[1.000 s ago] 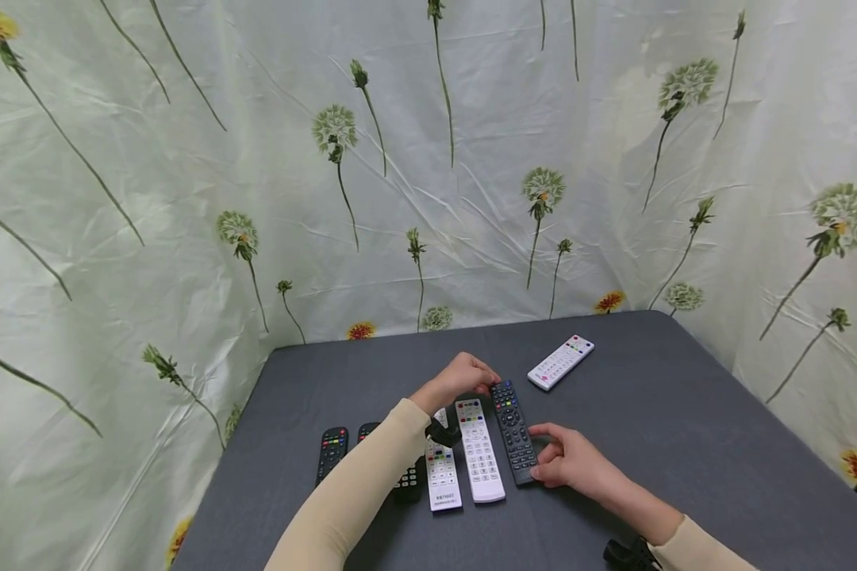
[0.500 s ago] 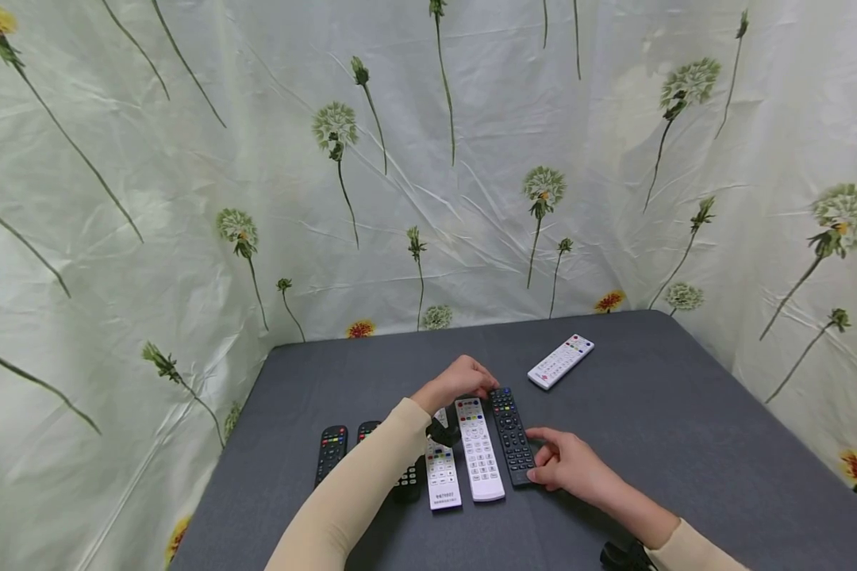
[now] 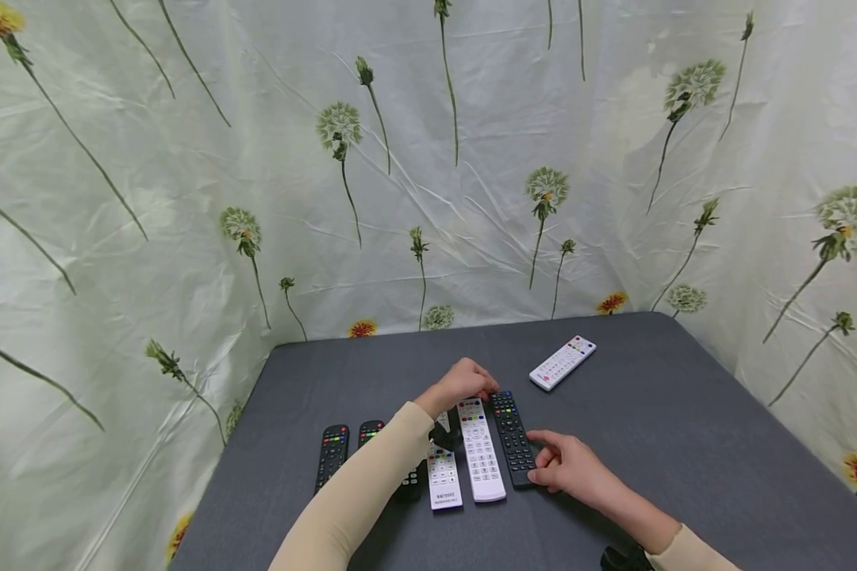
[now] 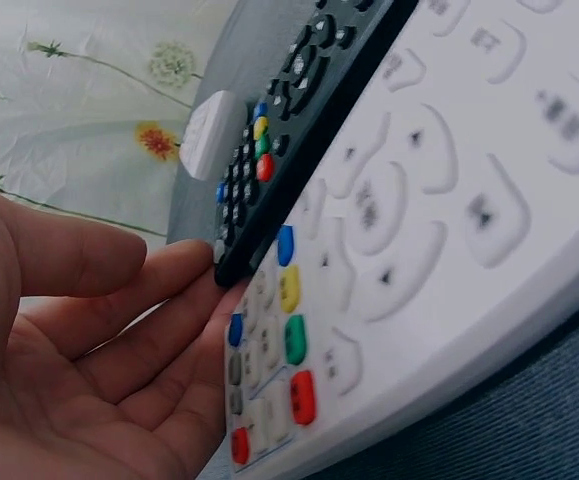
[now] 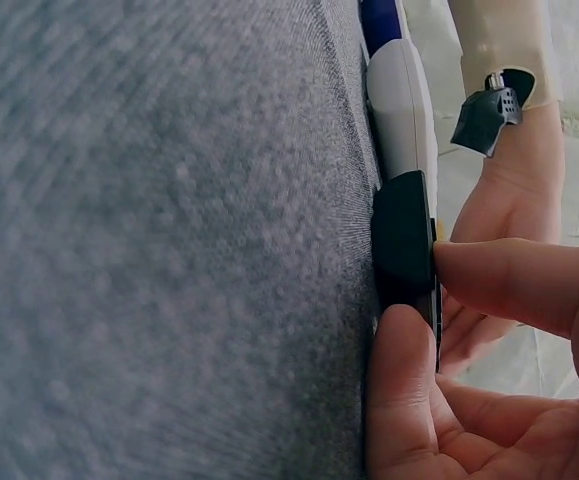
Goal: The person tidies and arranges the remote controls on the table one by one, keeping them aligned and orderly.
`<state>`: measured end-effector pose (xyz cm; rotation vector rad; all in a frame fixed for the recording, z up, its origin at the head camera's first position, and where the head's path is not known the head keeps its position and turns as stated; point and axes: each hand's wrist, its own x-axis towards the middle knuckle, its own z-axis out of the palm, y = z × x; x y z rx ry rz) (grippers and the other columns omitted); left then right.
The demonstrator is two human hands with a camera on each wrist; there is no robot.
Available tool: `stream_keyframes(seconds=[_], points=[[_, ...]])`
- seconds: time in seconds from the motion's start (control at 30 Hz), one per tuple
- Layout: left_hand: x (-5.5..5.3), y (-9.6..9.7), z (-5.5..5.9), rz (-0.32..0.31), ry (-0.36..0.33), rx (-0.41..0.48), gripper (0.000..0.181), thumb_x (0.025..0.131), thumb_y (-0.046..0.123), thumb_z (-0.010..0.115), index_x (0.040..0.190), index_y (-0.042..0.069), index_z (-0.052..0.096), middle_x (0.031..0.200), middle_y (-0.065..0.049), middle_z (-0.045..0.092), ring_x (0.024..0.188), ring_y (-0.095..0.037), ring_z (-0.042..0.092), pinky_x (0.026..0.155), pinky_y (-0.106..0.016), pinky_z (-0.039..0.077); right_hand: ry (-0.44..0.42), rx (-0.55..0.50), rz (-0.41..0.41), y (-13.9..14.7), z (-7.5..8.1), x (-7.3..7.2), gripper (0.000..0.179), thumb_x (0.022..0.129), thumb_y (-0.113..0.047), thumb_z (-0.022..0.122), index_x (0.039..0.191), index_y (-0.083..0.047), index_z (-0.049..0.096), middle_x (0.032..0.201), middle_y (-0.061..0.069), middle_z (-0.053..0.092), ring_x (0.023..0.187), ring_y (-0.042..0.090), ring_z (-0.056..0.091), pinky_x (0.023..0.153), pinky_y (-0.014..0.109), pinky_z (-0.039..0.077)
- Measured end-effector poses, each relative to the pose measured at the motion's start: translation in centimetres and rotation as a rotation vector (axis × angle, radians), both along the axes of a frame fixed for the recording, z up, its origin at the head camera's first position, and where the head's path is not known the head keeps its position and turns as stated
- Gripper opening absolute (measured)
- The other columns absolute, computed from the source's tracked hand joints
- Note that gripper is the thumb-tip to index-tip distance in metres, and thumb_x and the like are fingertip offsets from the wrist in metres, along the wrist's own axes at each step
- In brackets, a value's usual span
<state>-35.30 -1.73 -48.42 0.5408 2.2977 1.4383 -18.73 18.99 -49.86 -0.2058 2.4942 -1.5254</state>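
Note:
A black remote control [image 3: 512,438] lies at the right end of a row of remotes, angled slightly. My left hand [image 3: 464,379] reaches across the row, its fingertips at the far end of this remote; in the left wrist view the left hand's fingers [image 4: 169,285] are extended beside its corner, thumb apart. My right hand [image 3: 574,468] pinches the near right corner, thumb and a finger against it, as the right wrist view shows on the black remote [image 5: 404,235]. Just left of it lies a white remote [image 3: 481,452], close alongside.
Another white remote [image 3: 443,480] and two black remotes [image 3: 332,452] [image 3: 370,431] continue the row leftward, partly hidden by the left sleeve [image 3: 360,484]. A separate white remote [image 3: 563,362] lies askew farther back on the dark grey table [image 3: 657,396]. A flowered curtain [image 3: 428,198] hangs behind.
The black remote has slid slightly toward me, its far end now nearer the white remote's level. Both hands have stayed on it, the left moving a little with it; lately almost still.

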Motion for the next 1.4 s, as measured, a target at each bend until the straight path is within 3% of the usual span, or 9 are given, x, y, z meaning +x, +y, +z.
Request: stream_keyframes(seconds=[0.4, 0.63, 0.9, 1.13, 1.23, 1.4], points=[[0.1, 0.0, 0.1, -0.008, -0.001, 0.003, 0.021, 0.099, 0.007, 0.06, 0.103, 0.001, 0.079, 0.096, -0.004, 0.075, 0.075, -0.019, 0.068, 0.064, -0.029, 0.054, 0.006, -0.007, 0.003, 0.0, 0.1, 0.2, 0.065, 0.08, -0.006, 0.081, 0.137, 0.01, 0.052, 0.081, 0.005, 0.06, 0.067, 0.02, 0.06, 0.055, 0.033, 0.056], [-0.2, 0.5, 0.5, -0.009, -0.018, 0.028, 0.021, 0.099, 0.006, 0.06, 0.108, -0.002, 0.077, 0.101, -0.006, 0.074, 0.082, -0.022, 0.07, 0.07, -0.031, 0.057, -0.058, -0.098, 0.018, 0.9, 0.4, -0.1, 0.065, 0.086, -0.005, 0.073, 0.141, 0.013, 0.045, 0.084, 0.008, 0.066, 0.073, 0.022, 0.063, 0.062, 0.037, 0.058], [-0.9, 2.9, 0.9, 0.051, 0.028, 0.059, 0.022, 0.097, 0.005, 0.061, 0.113, -0.002, 0.075, 0.107, -0.008, 0.071, 0.085, -0.021, 0.07, 0.078, -0.036, 0.058, -0.072, -0.153, -0.167, 3.9, 1.6, -2.8, 0.057, 0.095, -0.008, 0.065, 0.144, 0.012, 0.042, 0.102, 0.018, 0.066, 0.086, 0.026, 0.068, 0.073, 0.039, 0.06], [-1.7, 5.9, 1.1, 0.067, -0.077, 0.154, 0.03, 0.097, 0.006, 0.061, 0.124, -0.003, 0.07, 0.109, -0.015, 0.071, 0.091, -0.026, 0.07, 0.083, -0.037, 0.058, -0.089, -0.247, -0.242, 7.0, 2.3, -5.9, 0.063, 0.103, -0.009, 0.056, 0.153, 0.012, 0.025, 0.139, 0.036, 0.045, 0.115, 0.036, 0.063, 0.089, 0.038, 0.057], [-1.9, 6.7, 1.1, 0.075, -0.139, 0.197, 0.035, 0.096, 0.006, 0.062, 0.13, -0.003, 0.066, 0.117, -0.015, 0.069, 0.098, -0.029, 0.069, 0.087, -0.038, 0.057, -0.111, -0.29, -0.261, 7.4, 2.3, -7.0, 0.066, 0.104, -0.009, 0.055, 0.156, 0.01, 0.019, 0.144, 0.037, 0.039, 0.122, 0.037, 0.059, 0.092, 0.037, 0.055], [-2.3, 7.7, 0.8, 0.08, -0.263, 0.244, 0.04, 0.096, 0.004, 0.061, 0.135, -0.004, 0.061, 0.124, -0.016, 0.066, 0.101, -0.027, 0.069, 0.092, -0.038, 0.055, -0.16, -0.371, -0.281, 7.6, 2.1, -8.0, 0.067, 0.106, -0.009, 0.05, 0.158, 0.008, 0.011, 0.147, 0.037, 0.037, 0.12, 0.029, 0.061, 0.095, 0.036, 0.054]])
